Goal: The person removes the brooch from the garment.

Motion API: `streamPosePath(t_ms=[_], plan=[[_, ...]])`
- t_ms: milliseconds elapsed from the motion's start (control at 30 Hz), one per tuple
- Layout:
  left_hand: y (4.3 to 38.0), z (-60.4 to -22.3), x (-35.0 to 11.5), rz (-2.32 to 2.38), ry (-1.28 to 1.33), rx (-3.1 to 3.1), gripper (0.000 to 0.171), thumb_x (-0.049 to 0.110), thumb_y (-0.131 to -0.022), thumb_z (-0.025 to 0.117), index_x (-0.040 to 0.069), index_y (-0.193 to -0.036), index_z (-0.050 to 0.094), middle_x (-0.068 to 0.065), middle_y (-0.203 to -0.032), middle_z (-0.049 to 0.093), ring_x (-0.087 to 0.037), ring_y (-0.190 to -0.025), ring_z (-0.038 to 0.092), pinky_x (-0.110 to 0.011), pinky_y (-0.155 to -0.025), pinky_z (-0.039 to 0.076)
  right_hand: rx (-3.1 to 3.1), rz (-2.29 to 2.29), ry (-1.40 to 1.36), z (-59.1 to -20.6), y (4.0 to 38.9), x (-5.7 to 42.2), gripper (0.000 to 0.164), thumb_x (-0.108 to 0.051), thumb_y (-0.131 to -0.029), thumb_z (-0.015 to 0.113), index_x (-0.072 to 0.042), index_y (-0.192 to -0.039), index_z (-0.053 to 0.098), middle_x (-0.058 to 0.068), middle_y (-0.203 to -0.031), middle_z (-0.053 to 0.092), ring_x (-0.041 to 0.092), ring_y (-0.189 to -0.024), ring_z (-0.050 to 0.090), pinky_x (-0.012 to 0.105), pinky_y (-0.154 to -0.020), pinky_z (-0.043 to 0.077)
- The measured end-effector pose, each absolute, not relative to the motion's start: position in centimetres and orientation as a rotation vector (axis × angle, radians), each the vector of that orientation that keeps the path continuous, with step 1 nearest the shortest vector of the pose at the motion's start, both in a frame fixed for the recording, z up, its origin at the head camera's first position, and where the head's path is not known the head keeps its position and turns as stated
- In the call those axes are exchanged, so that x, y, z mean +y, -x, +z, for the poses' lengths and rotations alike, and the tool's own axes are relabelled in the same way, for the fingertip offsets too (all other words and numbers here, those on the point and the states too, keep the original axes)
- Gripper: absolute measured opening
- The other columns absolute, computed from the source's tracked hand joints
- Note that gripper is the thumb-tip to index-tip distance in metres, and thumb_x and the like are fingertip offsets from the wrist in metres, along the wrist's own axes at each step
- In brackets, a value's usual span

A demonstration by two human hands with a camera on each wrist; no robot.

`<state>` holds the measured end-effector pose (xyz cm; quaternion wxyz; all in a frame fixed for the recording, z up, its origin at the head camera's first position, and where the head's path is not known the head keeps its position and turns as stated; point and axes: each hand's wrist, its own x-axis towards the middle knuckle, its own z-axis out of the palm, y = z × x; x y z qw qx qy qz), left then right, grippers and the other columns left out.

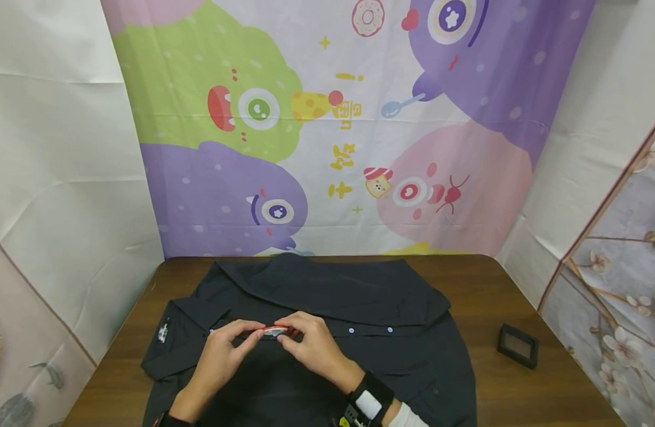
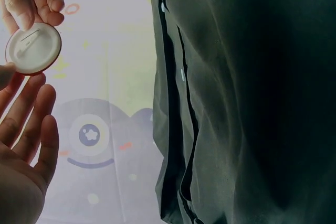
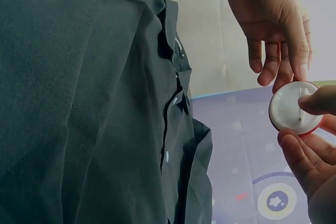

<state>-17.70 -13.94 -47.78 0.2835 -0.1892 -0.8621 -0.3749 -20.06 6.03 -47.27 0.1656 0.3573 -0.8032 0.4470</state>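
A round button badge (image 1: 275, 331) with a red rim is held between both hands above a dark button-up shirt (image 1: 380, 367) that lies spread on the table. My left hand (image 1: 220, 356) pinches its left edge between thumb and fingers. On the opposite edge, my right hand (image 1: 316, 347) grips it the same way. The white back of the badge (image 2: 44, 51) faces the left wrist camera, with a thin metal pin (image 2: 29, 43) across it. In the right wrist view, the right thumb (image 3: 317, 102) presses on the back of the badge (image 3: 283, 106) beside the pin.
On the brown wooden table (image 1: 487, 290), a small black frame-like box (image 1: 518, 346) sits at the right. Small pale buttons (image 1: 389, 330) line the shirt's placket. Behind the table hangs a cartoon-printed cloth (image 1: 327, 225).
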Motion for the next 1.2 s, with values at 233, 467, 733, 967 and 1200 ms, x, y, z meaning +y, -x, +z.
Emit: streamPosePath(t_ms=[233, 467, 733, 967, 1200], plan=[[17.75, -47.89, -14.01, -1.013, 0.513, -2.296, 0.017, 0.002, -0.078, 0.078, 0.012, -0.092, 0.077, 0.005, -0.086, 0.075, -0.002, -0.079, 0.067, -0.025, -0.068, 0.056, -2.282, 1.275, -1.014, -47.26, 20.05, 5.88, 0.021, -0.003, -0.082, 0.074, -0.004, -0.102, 0.073, 0.007, -0.093, 0.072, 0.008, -0.073, 0.065, 0.012, -0.067, 0.053], [17.68, -48.03, -14.08, -1.035, 0.557, -2.28, 0.021, 0.001, -0.079, 0.077, 0.012, -0.097, 0.077, 0.005, -0.089, 0.076, -0.001, -0.08, 0.067, -0.023, -0.068, 0.055, -2.274, 1.278, -1.002, -47.23, 19.97, 5.8, 0.02, -0.002, -0.081, 0.075, -0.004, -0.101, 0.073, 0.007, -0.089, 0.071, 0.008, -0.071, 0.063, 0.012, -0.065, 0.052], [17.61, -47.95, -13.92, -1.045, 0.548, -2.303, 0.02, 0.002, -0.08, 0.076, 0.014, -0.096, 0.077, 0.006, -0.09, 0.075, -0.003, -0.082, 0.068, -0.028, -0.07, 0.057, -2.264, 1.249, -1.0, -47.36, 20.02, 5.85, 0.018, -0.004, -0.081, 0.077, -0.005, -0.099, 0.074, 0.005, -0.087, 0.07, 0.007, -0.071, 0.061, 0.013, -0.064, 0.052], [17.74, -47.94, -14.01, -1.039, 0.581, -2.28, 0.02, 0.0, -0.078, 0.077, 0.013, -0.094, 0.078, 0.005, -0.088, 0.075, -0.004, -0.08, 0.067, -0.029, -0.068, 0.056, -2.245, 1.211, -1.005, -47.52, 20.15, 5.73, 0.014, -0.006, -0.081, 0.077, -0.006, -0.095, 0.074, 0.004, -0.082, 0.068, 0.006, -0.068, 0.059, 0.008, -0.063, 0.048], [18.01, -47.94, -14.15, -1.031, 0.617, -2.255, 0.02, 0.001, -0.076, 0.079, 0.012, -0.092, 0.078, 0.005, -0.085, 0.075, -0.003, -0.077, 0.066, -0.022, -0.066, 0.053, -2.243, 1.197, -0.992, -47.64, 20.3, 5.52, 0.011, -0.003, -0.081, 0.076, -0.005, -0.091, 0.073, 0.004, -0.08, 0.066, 0.008, -0.065, 0.058, 0.008, -0.061, 0.047]])
